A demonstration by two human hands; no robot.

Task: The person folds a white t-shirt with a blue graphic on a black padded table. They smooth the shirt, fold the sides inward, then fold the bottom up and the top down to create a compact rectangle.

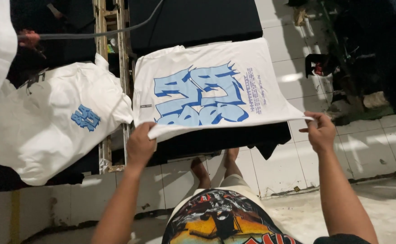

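Both hands are pinching the near hem of a white T-shirt with a blue print (207,90) — left hand (140,145) in a clenched grip at one corner, right hand (321,132) at the other — keeping it taut and flat over the black worktop (216,140), beside another white shirt (49,126).
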